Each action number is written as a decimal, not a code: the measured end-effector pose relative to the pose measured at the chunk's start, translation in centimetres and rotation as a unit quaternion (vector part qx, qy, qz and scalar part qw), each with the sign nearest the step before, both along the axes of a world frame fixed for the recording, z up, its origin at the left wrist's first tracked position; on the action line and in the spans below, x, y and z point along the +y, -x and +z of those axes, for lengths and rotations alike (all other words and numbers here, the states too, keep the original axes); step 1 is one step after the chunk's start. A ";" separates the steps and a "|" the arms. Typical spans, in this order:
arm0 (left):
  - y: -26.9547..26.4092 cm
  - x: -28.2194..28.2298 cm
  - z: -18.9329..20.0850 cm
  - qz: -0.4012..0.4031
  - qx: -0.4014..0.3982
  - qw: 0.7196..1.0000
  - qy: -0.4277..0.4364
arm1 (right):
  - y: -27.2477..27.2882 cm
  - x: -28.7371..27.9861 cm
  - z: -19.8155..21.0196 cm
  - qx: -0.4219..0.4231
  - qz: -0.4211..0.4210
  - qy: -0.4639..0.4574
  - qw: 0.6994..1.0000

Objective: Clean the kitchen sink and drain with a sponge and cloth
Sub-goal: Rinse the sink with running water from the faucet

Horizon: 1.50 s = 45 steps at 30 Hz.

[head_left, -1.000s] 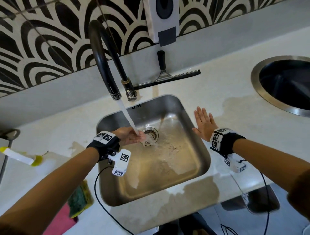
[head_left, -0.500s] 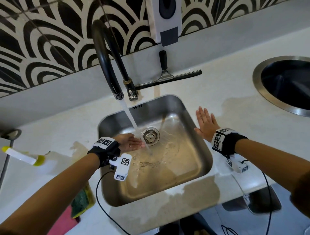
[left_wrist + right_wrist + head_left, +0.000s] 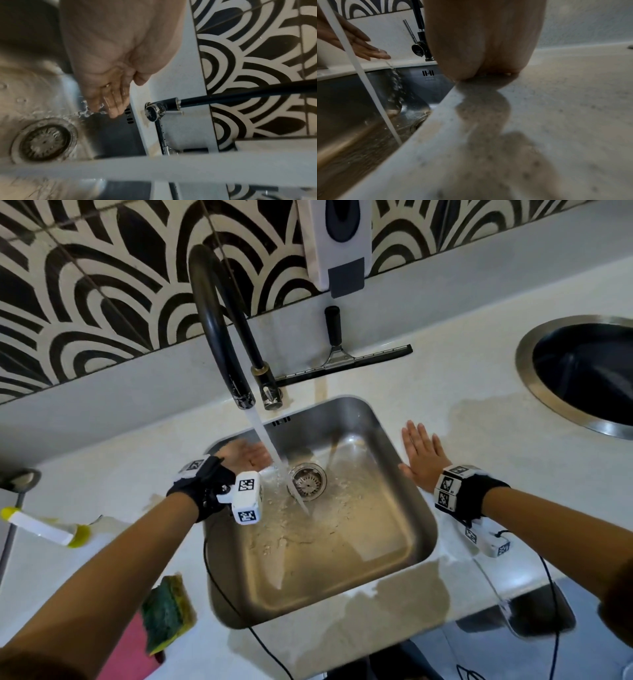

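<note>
Over the steel sink (image 3: 404, 546), the left hand (image 3: 245, 455) is held flat with straight fingers, palm up, just left of the water stream (image 3: 265, 440); nothing is held, and water is seen dripping off the fingertips (image 3: 114, 108). Water is run from the black faucet (image 3: 212, 313) down to the basin beside the drain (image 3: 307, 481), where the strainer is seated. On the wet counter (image 3: 479, 392) at the sink's right rim, the right hand (image 3: 421, 455) is laid flat, fingers spread, empty. At the sink's near-left corner, a green-and-yellow sponge (image 3: 164, 616) is lain on a pink cloth (image 3: 130, 652); neither is touched. A squeegee (image 3: 342, 354) is rested against the backsplash behind the faucet. A white dispenser (image 3: 337, 237) is mounted on the patterned tiles; no readable label. A small stamped mark below the overflow slots (image 3: 428, 73) is too blurred to be read. Square black-and-white marker tags are worn on both wristbands; no text.
</note>
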<state>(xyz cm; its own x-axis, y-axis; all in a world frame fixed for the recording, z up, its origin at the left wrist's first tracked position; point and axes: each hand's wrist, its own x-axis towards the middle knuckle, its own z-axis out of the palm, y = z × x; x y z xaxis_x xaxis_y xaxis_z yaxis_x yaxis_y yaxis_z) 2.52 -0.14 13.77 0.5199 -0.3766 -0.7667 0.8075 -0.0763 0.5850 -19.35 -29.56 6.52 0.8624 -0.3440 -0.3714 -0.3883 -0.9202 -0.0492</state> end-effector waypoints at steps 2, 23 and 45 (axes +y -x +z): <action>-0.9 0.5 0.3 -0.006 -0.019 0.999 -0.037 | 0.0 0.0 0.0 -0.001 0.000 -0.001 1.000; 4.0 0.1 -2.2 0.018 0.248 0.963 0.100 | 0.0 -0.1 -0.3 0.001 0.001 0.005 1.000; 5.9 0.6 -2.9 0.031 0.209 0.977 -0.011 | -0.1 -0.2 -0.4 0.010 0.011 0.018 1.000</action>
<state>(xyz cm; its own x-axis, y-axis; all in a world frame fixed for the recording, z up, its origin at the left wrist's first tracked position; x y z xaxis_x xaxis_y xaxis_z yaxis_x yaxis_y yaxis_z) -3.41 0.47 10.85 0.1809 -0.3353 -0.9246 0.9790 -0.0287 0.2019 -19.29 -29.78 6.12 0.8625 -0.3387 -0.3760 -0.3691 -0.9294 -0.0094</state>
